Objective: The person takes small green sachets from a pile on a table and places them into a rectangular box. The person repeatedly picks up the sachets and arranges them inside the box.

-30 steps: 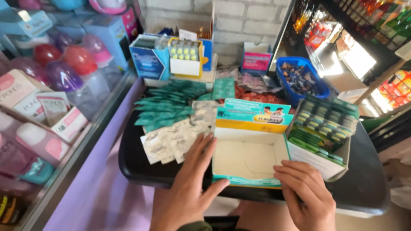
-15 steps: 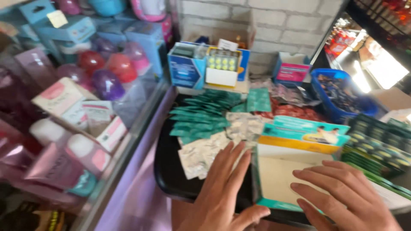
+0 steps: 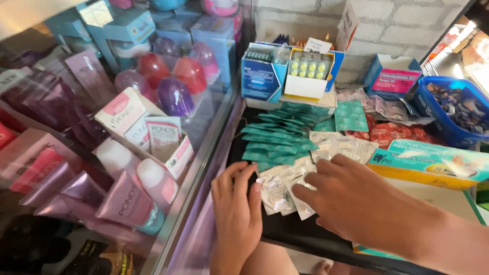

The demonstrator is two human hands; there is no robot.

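Observation:
My left hand [image 3: 235,214] rests flat on the left edge of a black tray [image 3: 298,231], fingers together, beside a pile of white sachets [image 3: 285,188]. My right hand [image 3: 359,201] reaches across from the right and lies over the white sachets, fingertips touching them. Just beyond lie fanned teal sachets [image 3: 277,140]. An open teal and yellow carton [image 3: 433,163] sits to the right of my right hand, partly hidden by my forearm.
A glass display case [image 3: 117,147] on the left holds pink and purple tubes, boxes and round bottles. At the back stand a blue box [image 3: 262,76], a box of yellow blister packs [image 3: 308,74], a pink box [image 3: 395,79] and a blue basket [image 3: 453,109].
Both hands have moved left, off the open carton and onto the white sachets and tray edge. The view has swung left toward the glass case.

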